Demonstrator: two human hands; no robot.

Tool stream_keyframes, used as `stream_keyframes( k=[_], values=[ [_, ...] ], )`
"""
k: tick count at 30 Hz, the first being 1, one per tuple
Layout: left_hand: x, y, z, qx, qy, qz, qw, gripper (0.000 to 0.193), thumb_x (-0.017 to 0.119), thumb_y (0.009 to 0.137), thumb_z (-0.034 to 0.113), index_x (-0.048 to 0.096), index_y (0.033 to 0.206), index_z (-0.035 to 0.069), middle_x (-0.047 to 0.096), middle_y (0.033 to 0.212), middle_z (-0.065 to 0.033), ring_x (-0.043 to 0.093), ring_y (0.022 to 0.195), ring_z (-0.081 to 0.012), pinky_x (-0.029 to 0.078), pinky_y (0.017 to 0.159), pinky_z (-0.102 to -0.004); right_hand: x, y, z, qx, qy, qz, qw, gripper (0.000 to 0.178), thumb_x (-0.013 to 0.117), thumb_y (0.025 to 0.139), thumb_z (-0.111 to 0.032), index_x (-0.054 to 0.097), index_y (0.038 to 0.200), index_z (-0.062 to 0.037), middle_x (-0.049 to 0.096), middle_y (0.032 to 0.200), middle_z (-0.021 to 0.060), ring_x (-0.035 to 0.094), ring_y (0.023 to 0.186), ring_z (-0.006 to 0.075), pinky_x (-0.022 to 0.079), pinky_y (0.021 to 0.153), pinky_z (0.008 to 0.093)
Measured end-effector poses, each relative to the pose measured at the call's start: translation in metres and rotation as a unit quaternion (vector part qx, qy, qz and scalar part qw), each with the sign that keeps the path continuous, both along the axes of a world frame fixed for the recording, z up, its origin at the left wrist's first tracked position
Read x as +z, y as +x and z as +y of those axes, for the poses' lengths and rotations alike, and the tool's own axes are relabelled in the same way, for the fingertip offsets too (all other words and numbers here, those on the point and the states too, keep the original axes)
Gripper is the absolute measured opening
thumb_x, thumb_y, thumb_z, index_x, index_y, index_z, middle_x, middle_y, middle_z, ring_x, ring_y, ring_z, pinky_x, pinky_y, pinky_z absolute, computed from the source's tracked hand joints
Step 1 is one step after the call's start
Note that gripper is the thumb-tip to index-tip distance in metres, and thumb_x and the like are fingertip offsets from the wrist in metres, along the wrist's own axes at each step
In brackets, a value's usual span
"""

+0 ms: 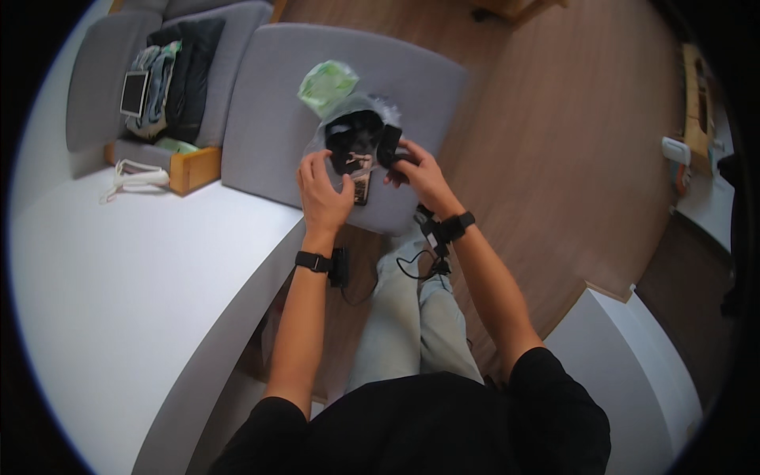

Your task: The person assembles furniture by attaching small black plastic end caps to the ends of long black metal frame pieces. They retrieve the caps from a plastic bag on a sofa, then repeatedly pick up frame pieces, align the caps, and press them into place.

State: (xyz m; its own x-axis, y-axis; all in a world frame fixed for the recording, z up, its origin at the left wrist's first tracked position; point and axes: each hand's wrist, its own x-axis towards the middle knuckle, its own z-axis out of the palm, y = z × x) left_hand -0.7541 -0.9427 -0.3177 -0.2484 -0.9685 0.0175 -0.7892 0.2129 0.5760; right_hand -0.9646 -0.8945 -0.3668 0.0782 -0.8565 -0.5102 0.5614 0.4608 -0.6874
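From my head view, a clear plastic bag (pixel 324 128) with dark contents lies on the grey cushion (pixel 269 111), nearer than a green-white packet (pixel 328 85). The right hand (pixel 425 176) grasps a black object (pixel 389 146) at the bag's right; the left hand (pixel 325 198) curves at its near left, grip unclear to me.

The person wears a plain black short-sleeved top (pixel 443 427) and pale, faded blue-grey trousers (pixel 388 324). Both the left hand (pixel 324 199) and the right hand (pixel 422 178) are bare. Around the left wrist goes a black strap (pixel 312 261) with a small rectangular loop and a dark boxy device (pixel 339 267). The right wrist has a black band (pixel 457 227), a device with a lighter patch (pixel 432 236), and a thin black cable (pixel 400 271) curling beneath it.
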Motion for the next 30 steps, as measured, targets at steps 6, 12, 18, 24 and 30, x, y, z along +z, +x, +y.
stream_keyframes(
  k=[6,12,18,24,30],
  values=[
    [0.123,-0.116,0.034,-0.263,0.114,0.205,0.936,0.055,0.077,0.089,0.01,0.056,0.139,0.005,0.069,0.115,-0.0122,0.067,0.105,-0.0235,0.052,0.089,-0.0345,0.138,-0.065,0.091,-0.122,-0.04,0.037,0.991,0.045,0.059,0.098,-0.001,0.054,0.144,-0.0006,0.072,0.101,0.0066,0.069,0.081,0.0128,0.053,0.071,0.0263],
    [0.227,-0.213,0.137,-0.401,0.219,0.327,0.827,0.061,0.079,0.084,-0.005,0.054,0.139,0.007,0.069,0.117,-0.0097,0.069,0.102,-0.0189,0.052,0.086,-0.0288,0.277,-0.119,0.243,-0.254,-0.077,0.183,0.946,0.042,0.062,0.096,-0.002,0.059,0.138,0.0006,0.071,0.102,0.0041,0.065,0.081,0.0095,0.053,0.072,0.024],
    [0.259,-0.241,0.234,-0.482,0.086,0.329,0.807,0.048,0.081,0.079,-0.007,0.063,0.124,0.001,0.067,0.121,-0.0129,0.07,0.102,-0.0245,0.059,0.083,-0.0348,0.318,-0.107,0.351,-0.344,-0.058,0.166,0.922,0.051,0.055,0.095,-0.001,0.052,0.146,0.0018,0.066,0.101,0.0056,0.06,0.084,0.0123,0.05,0.075,0.0267],
    [0.237,-0.203,0.263,-0.425,0.061,0.196,0.882,0.038,0.082,0.079,0.005,0.073,0.115,0.006,0.072,0.114,-0.0121,0.07,0.103,-0.033,0.058,0.088,-0.039,0.273,-0.069,0.37,-0.356,-0.062,0.112,0.926,0.045,0.047,0.105,-0.009,0.048,0.148,0.0035,0.062,0.112,0.008,0.06,0.09,0.0144,0.051,0.077,0.0289],
    [0.19,-0.135,0.206,-0.241,0.077,0.217,0.943,0.025,0.076,0.077,0.003,0.071,0.102,0.0,0.073,0.11,-0.0159,0.068,0.104,-0.0362,0.054,0.093,-0.0426,0.213,-0.016,0.27,-0.281,0.021,0.085,0.956,0.035,0.052,0.106,-0.009,0.058,0.137,0.0037,0.055,0.112,0.0066,0.062,0.079,0.0121,0.055,0.069,0.0287]
  ],
)
